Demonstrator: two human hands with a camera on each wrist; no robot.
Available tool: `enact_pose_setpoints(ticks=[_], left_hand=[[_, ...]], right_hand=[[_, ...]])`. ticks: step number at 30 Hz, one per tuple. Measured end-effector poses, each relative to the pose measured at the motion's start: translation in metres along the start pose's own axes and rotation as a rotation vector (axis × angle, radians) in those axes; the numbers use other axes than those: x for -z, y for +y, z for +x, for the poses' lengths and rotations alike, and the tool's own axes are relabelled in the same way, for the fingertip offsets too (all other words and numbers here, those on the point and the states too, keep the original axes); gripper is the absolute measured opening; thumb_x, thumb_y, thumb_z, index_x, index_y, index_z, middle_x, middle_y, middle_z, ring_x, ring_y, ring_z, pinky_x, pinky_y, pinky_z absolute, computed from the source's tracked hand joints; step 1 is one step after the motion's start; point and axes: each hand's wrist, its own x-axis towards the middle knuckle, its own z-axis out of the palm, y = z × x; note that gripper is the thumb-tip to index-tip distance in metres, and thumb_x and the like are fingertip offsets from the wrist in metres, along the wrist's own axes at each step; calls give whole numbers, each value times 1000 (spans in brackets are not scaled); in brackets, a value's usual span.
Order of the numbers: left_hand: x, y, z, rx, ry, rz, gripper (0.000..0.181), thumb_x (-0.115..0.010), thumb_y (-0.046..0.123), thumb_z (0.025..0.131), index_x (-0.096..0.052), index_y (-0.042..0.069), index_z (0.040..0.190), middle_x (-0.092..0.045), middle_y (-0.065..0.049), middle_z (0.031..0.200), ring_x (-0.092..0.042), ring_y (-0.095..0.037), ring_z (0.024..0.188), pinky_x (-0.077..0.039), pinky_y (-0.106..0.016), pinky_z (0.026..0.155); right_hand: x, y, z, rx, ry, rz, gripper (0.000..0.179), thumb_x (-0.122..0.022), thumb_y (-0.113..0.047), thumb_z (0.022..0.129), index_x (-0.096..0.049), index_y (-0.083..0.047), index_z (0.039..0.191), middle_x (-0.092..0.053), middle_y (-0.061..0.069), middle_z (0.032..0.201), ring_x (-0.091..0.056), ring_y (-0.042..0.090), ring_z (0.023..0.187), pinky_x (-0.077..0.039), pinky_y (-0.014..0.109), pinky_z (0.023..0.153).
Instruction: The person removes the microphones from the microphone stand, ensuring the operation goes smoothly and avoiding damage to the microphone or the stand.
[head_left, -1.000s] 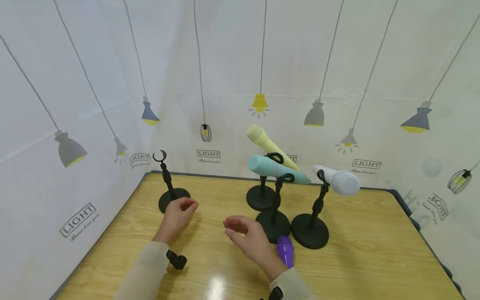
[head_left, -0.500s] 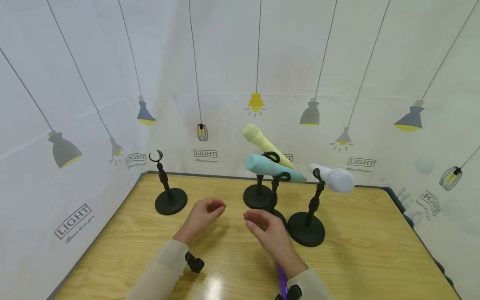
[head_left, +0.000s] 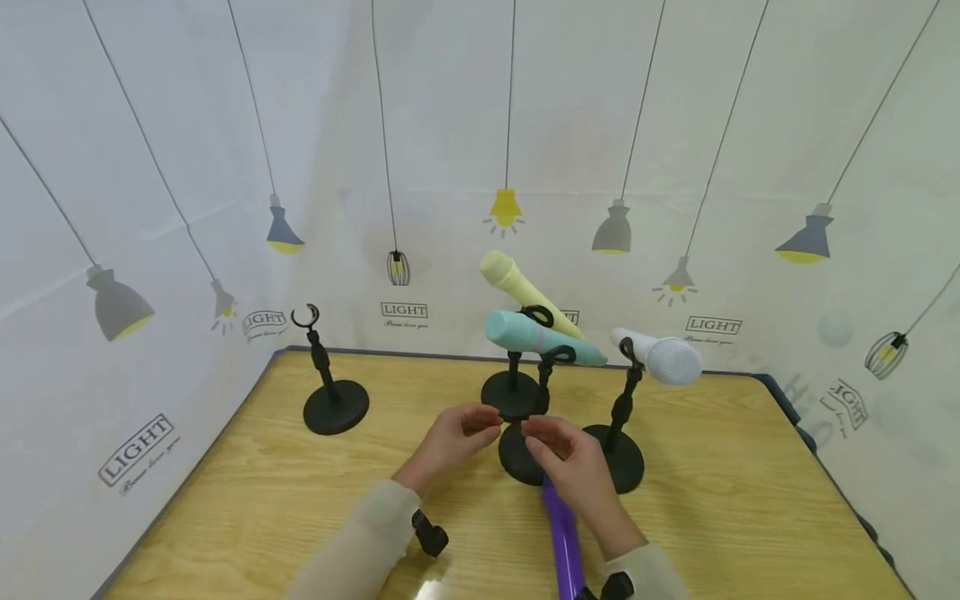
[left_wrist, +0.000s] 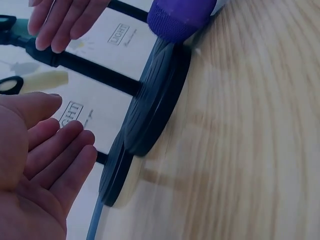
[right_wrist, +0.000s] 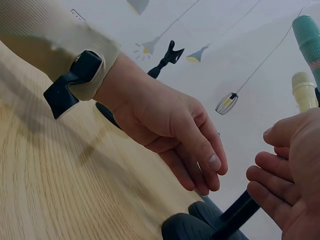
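My left hand point(head_left: 456, 442) is over the table with relaxed fingers and holds nothing. Facing it, my right hand point(head_left: 581, 467) is loosely bent and likewise holds nothing; a small gap separates the fingertips. Partly beneath the right hand lies a purple microphone point(head_left: 564, 542), its mesh head point(left_wrist: 177, 20) showing by a stand base in the left wrist view. Just beyond the hands, a teal microphone point(head_left: 517, 332) rests in a black stand point(head_left: 519, 457). Behind it a yellow microphone point(head_left: 528, 292) leans in another stand, and a white microphone point(head_left: 660, 357) sits in one at right.
A black stand point(head_left: 336, 407) with a bare C-shaped clip stands at the table's left back. The wooden table point(head_left: 247, 500) meets a white curtain point(head_left: 442, 100) printed with hanging lamps on its back and sides.
Both hands have moved right across the table, the left one farther, so they are now close together in front of the teal microphone's stand. The view has shifted slightly.
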Motion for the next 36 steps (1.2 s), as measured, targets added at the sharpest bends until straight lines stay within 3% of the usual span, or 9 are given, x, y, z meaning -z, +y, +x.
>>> enact_pose_setpoints(ticks=[8, 15, 22, 29, 36], left_hand=[[-26, 8, 12, -62, -30, -27, 40, -72, 20, 106, -68, -1, 140, -74, -18, 138, -72, -34, 126, -59, -49, 108], [-42, 15, 20, -38, -30, -69, 43, -75, 28, 104, -69, 9, 142, -73, -11, 140, -72, -29, 128, -59, -46, 110], [-50, 21, 31, -47, -54, -83, 36, -75, 26, 105, -73, 6, 134, -77, -13, 131, -74, -28, 123, -60, -48, 107], [-54, 24, 33, -34, -8, -10, 26, -72, 20, 106, -76, 5, 127, -81, -6, 122, -76, -24, 116, -62, -45, 104], [-52, 24, 31, -57, -4, 27, 26, -70, 18, 107, -75, 3, 128, -81, -8, 122, -76, -25, 116, -62, -46, 104]], right_hand=[[13, 9, -2, -13, 53, -51, 33, -74, -12, 103, -72, -5, 135, -78, 10, 131, -73, 31, 125, -55, 17, 100], [21, 15, -4, -3, 75, -56, 34, -74, -12, 103, -71, -3, 136, -79, 12, 130, -74, 31, 124, -55, 15, 99], [26, 18, -7, -4, 88, -40, 33, -75, -10, 102, -71, -2, 134, -79, 13, 129, -75, 30, 122, -56, 15, 97], [25, 16, -9, -43, 82, -28, 33, -74, -11, 103, -71, -2, 135, -78, 13, 130, -74, 26, 123, -55, 15, 98], [24, 16, -10, -50, 69, -7, 32, -74, -13, 104, -72, -5, 135, -78, 12, 131, -74, 26, 123, -56, 16, 98]])
